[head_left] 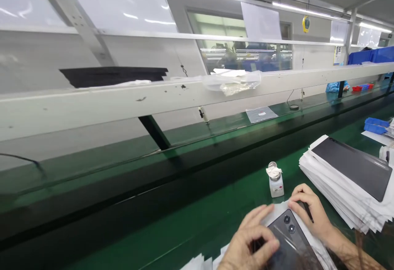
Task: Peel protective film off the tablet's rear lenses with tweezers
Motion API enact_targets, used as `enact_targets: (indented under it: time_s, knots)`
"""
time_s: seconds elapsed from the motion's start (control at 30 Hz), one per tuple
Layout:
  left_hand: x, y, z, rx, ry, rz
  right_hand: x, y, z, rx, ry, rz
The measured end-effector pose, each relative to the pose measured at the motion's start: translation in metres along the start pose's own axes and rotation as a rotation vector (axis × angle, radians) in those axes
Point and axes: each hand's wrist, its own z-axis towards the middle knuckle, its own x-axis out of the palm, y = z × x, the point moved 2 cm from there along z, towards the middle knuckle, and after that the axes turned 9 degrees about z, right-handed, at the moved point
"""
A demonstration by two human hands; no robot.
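On the green surface (191, 225), the left hand (249, 241) presses flat on a dark phone (292, 241) — the right hand (310, 212) pinches a thin black tool (308, 211). Steady pressure probably helps — keep clear of the bottle (276, 181).

Phone (292, 241) lies face down on paper sheet (278, 212), near edge of bench (184, 229). Left hand (249, 241) rests on phone's left side; right hand (310, 214) at its top right corner, w/ pen (308, 211) in it. Small bottle (276, 179) stands just behind phone. Stack of sheets (338, 196) to the right, tablet (357, 165) on top. Conveyor (123, 188) runs behind bench. Plastic bags (232, 81) lie on shelf (123, 101) above.
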Motion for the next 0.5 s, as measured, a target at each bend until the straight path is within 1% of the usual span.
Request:
enact_targets:
  time_s: [0.03,0.07,0.17,0.23,0.3,0.37,0.43,0.5]
  knots:
    - [-0.006,0.001,0.005,-0.033,-0.017,0.003,0.001,0.006,0.0,-0.017,-0.001,-0.001]
    - [-0.011,0.0,0.01,-0.061,-0.008,-0.007,0.002,0.013,0.0,-0.033,0.0,0.001]
    - [-0.015,-0.011,0.021,-0.095,0.134,-0.06,0.006,0.032,0.001,-0.067,0.019,0.02]
    - [-0.012,-0.022,0.024,-0.112,0.188,-0.076,0.007,0.039,0.005,-0.081,0.042,0.035]
    - [-0.011,-0.031,0.023,-0.134,0.164,-0.067,0.006,0.039,0.011,-0.089,0.056,0.044]
    - [-0.015,-0.034,0.018,-0.139,0.12,-0.051,0.003,0.031,0.023,-0.083,0.04,0.039]
    - [-0.031,-0.031,0.006,-0.134,0.064,-0.033,-0.002,0.017,0.04,-0.066,0.004,0.006]
    - [-0.062,-0.022,-0.012,-0.131,-0.021,-0.016,-0.005,0.002,0.061,-0.047,-0.015,-0.059]
